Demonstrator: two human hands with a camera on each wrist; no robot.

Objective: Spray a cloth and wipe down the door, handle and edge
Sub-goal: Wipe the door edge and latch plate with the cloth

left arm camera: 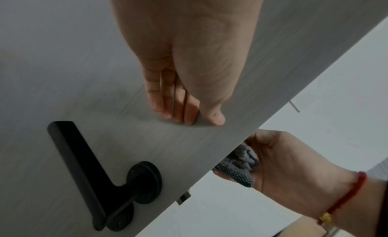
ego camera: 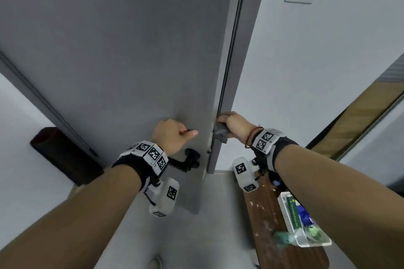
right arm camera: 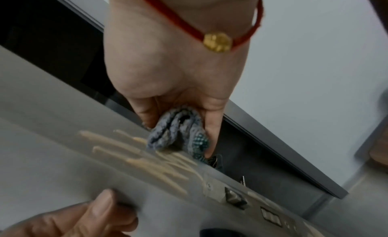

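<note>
The right hand [ego camera: 235, 125] has its grip closed around a bunched grey cloth [ego camera: 219, 134], pressing it against the edge [ego camera: 220, 102] of the grey door [ego camera: 131, 50] just above the black handle [ego camera: 188, 160], while the left hand [ego camera: 172, 136] rests with straight fingers [left arm camera: 166, 99] on the door face.

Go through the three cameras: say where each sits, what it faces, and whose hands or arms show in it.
Head: worn on the head, looking forward and down at the grey door; both forearms, left hand, right hand.
Left wrist: along the left hand flat on the door face, above the black handle; right hand too.
Right wrist: along the right hand pressing the grey cloth to the door edge.
Shared: all three show that cloth at the edge.
</note>
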